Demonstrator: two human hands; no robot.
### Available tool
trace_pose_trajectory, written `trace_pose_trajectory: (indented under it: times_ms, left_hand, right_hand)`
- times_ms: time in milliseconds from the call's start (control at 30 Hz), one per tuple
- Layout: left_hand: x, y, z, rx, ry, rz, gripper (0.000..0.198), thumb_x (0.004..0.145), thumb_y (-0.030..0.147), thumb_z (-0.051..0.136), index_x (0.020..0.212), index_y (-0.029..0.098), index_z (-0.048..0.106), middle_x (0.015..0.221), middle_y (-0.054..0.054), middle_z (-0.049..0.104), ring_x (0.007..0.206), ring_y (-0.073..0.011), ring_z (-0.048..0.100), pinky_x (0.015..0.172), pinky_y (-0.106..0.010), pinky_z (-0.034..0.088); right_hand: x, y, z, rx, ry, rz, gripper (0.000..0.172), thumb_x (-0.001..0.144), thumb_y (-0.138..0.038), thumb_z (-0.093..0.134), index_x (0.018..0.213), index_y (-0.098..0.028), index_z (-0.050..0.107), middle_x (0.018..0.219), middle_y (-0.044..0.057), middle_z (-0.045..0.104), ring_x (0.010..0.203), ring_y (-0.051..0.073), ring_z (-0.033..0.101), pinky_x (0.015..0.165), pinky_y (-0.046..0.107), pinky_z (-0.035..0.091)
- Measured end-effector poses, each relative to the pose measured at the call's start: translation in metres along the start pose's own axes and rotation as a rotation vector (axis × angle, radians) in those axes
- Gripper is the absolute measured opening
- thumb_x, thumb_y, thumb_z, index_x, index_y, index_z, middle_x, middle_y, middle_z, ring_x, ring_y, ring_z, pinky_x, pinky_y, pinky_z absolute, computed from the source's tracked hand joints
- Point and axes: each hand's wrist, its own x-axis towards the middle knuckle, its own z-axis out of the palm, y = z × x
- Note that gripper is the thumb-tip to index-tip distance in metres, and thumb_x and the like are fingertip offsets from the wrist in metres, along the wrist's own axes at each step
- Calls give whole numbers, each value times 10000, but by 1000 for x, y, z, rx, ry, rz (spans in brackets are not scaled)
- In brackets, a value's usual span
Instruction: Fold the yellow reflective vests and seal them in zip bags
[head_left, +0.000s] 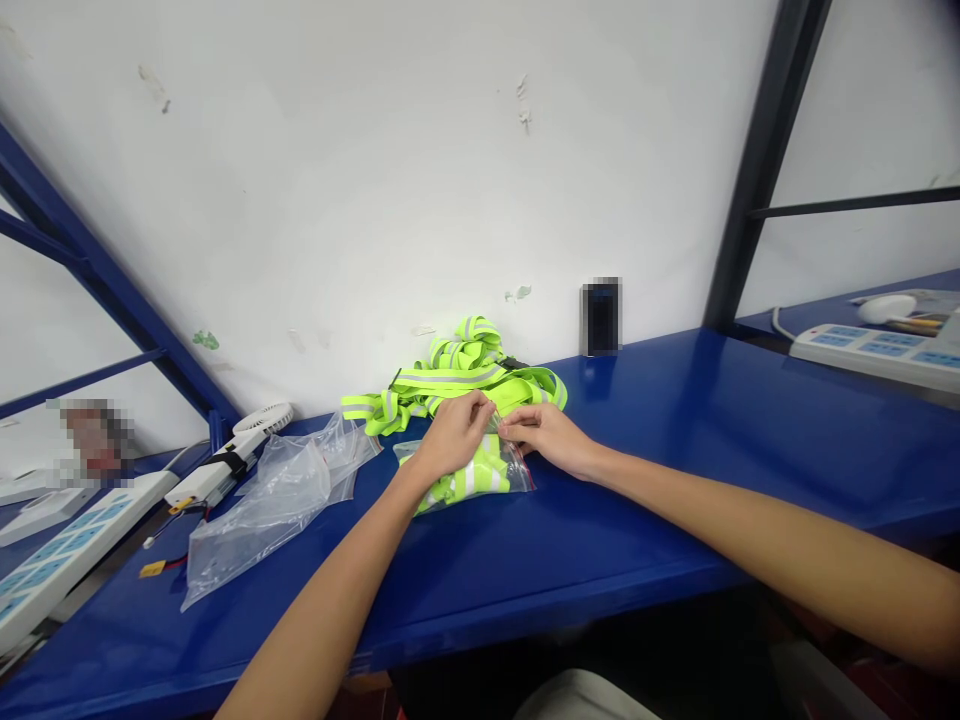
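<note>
A clear zip-lock bag [521,470] lies on the blue table with a folded neon-yellow reflective strap [472,478] inside it. My left hand [459,432] reaches across the bag, its fingers pinched on the far edge. From the right, my right hand [544,435] pinches the same edge close to the zip strip, a short way from my left fingertips. Just behind both hands is a tangled heap of more neon-yellow reflective straps [457,378] with grey stripes and black buckles. My hands cover part of the bag's opening.
Empty clear plastic bags [277,500] lie at the left, beside a white handheld fan [262,418] and a battery pack [214,470] with wires. Power strips [82,540] line the left side. A dark upright device [601,318] stands against the wall. Metal posts [765,150] frame the table [675,430].
</note>
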Motion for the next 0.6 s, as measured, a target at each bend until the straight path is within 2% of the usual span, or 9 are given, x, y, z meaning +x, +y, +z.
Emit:
trace_pose_trajectory:
  times_ms: [233, 367, 500, 600]
  left_hand:
    - [0, -1, -7, -22, -101, -84, 140, 771, 240, 528, 664, 157, 563, 600, 22, 518, 569, -124, 424, 536, -260, 280]
    - [-1, -4, -9, -157, -163, -69, 210, 806, 300, 527, 723, 142, 638, 672, -11, 615, 618, -140, 514, 581, -256, 370]
    - [-3, -6, -8, -223, -167, -42, 219, 829, 305, 525, 797, 146, 671, 781, -42, 685, 720, -170, 598, 665, -270, 444]
    - [-4, -5, -7, -219, -163, -11, 216, 846, 297, 509, 821, 156, 670, 827, -43, 696, 766, -172, 617, 700, -273, 454]
  right_hand:
    - [1, 3, -1, -55, -20, -35, 181, 675, -298, 766, 751, -147, 702, 662, 4, 630, 608, 121, 559, 609, 263, 487]
    - [2, 3, -1, -83, -19, -27, 180, 673, -301, 764, 744, -148, 701, 663, 9, 647, 599, 130, 574, 626, 281, 489]
    - [2, 4, -1, -99, -20, -43, 171, 675, -296, 758, 727, -151, 685, 639, -1, 634, 581, 124, 558, 615, 276, 468]
    - [2, 2, -1, -98, -23, -33, 191, 665, -305, 764, 728, -148, 674, 621, -5, 624, 572, 124, 546, 604, 274, 455]
